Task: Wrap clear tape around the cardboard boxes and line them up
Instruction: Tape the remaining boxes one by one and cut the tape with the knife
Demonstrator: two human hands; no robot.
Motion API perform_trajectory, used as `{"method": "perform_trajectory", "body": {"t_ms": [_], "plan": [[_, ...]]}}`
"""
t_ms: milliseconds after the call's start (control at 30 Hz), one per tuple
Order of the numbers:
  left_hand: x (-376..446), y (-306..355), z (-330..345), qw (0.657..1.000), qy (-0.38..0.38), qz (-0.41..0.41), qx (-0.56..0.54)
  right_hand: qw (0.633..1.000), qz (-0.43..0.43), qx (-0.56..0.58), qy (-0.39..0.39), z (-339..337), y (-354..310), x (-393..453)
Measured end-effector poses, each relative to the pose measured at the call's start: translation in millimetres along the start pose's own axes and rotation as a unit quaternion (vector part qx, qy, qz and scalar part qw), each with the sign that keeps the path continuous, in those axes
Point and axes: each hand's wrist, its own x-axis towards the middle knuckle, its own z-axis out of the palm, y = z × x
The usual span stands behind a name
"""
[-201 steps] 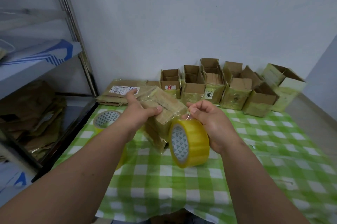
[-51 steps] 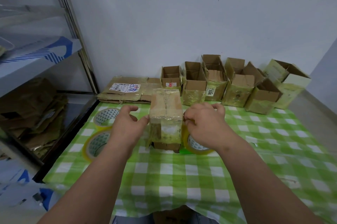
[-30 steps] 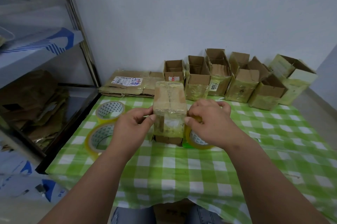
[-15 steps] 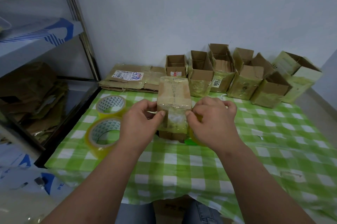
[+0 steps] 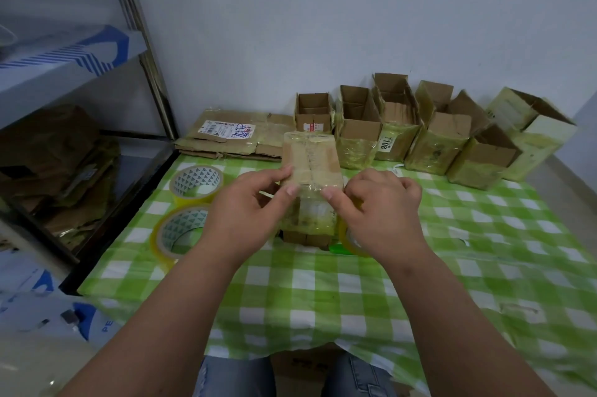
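A small cardboard box (image 5: 311,157) stands upright on the green checked tablecloth (image 5: 323,293), its sides shiny with clear yellowish tape. My left hand (image 5: 245,206) grips its left front corner, forefinger on the top edge and thumb on the front face. My right hand (image 5: 384,209) grips the right front corner, thumb pressing the tape on the front and fingers curled round the right side. A yellow tape roll (image 5: 350,240) lies on the cloth under my right hand, mostly hidden.
Several taped, open-topped boxes (image 5: 358,131) stand in a row along the back wall. Flattened cardboard (image 5: 226,135) lies at the back left. Two more tape rolls (image 5: 196,181) (image 5: 181,232) lie left of my hands. A metal shelf (image 5: 64,57) stands on the left.
The box went from held in the air with the roll to standing on the cloth. Both thumbs have closed in on the front top edge. The roll left my right hand.
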Motion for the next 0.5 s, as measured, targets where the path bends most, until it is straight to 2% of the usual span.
{"method": "perform_trajectory", "body": {"t_ms": [200,500], "plan": [[-0.2,-3.2,9.1,0.999,0.046,0.008,-0.017,0.998,-0.023,0.0,0.053,7.9,5.9,-3.3],[2.6,-10.6,13.8,0.995,0.076,0.054,0.046,0.993,-0.057,-0.036,0.097,15.7,6.8,-9.6]]}}
